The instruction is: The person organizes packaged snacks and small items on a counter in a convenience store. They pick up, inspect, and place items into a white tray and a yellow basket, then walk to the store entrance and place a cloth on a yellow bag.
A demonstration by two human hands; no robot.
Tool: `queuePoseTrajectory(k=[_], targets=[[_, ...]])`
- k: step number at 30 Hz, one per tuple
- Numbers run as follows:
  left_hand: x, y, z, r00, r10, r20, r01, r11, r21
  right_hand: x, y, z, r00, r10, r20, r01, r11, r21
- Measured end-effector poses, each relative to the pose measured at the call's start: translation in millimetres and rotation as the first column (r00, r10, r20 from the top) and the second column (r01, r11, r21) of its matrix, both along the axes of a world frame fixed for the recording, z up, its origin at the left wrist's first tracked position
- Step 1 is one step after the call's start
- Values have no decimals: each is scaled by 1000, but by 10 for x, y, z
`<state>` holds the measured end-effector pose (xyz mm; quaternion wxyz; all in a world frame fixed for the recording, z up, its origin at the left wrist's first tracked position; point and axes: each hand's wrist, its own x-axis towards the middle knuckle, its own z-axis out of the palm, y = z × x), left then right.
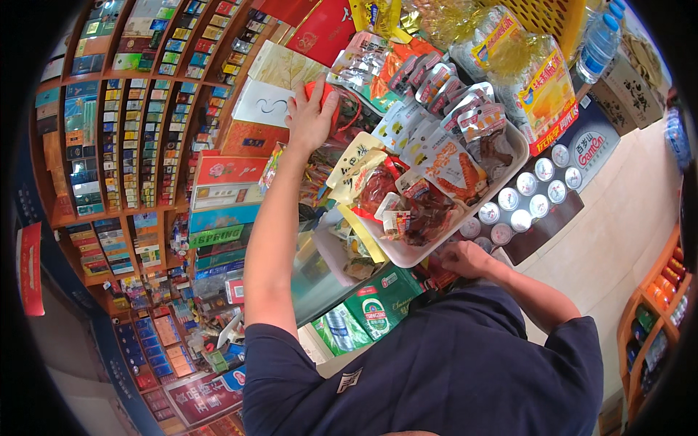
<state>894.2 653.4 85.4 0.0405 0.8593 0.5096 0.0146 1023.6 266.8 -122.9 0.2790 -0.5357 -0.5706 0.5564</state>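
Observation:
My left hand [313, 120] lies over a round red lid [333, 103] with its fingers spread. A red cord loops beside the lid, and what lies under it is mostly hidden. My right hand [466, 259] is low by the near edge of a white plastic tray [417, 256], its fingers curled; whether they hold anything is hidden. Packaged snacks fill the tray: a cream and red bag of dark meat [376, 182], a white pouch with an orange food picture [447, 161], and several small grey-and-white packets [474, 111].
Below the tray is a glass case [311, 272], with a green Tsingtao carton [376, 305] beneath. Several cans [521, 220] stand right of the tray. Stacked gift boxes [229, 180] and cigarette shelves [101, 147] rise at left. A yellow basket [545, 16] and water bottles [599, 49] stand at the back.

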Motion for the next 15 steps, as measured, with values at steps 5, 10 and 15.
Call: queuePoseTrajectory(k=[5,10,15], targets=[[-82,47,-3,961,-266,80,257,960,108,46,-60,11,999,-32,-33,29,997,-65],[-153,118,8,879,-472,71,460,877,138,-2,-134,-63,999,-36,-16,36,999,-31],[-115,22,47,899,-437,29,428,891,154,-42,-215,-91,998,-9,-59,8,1000,-23]])
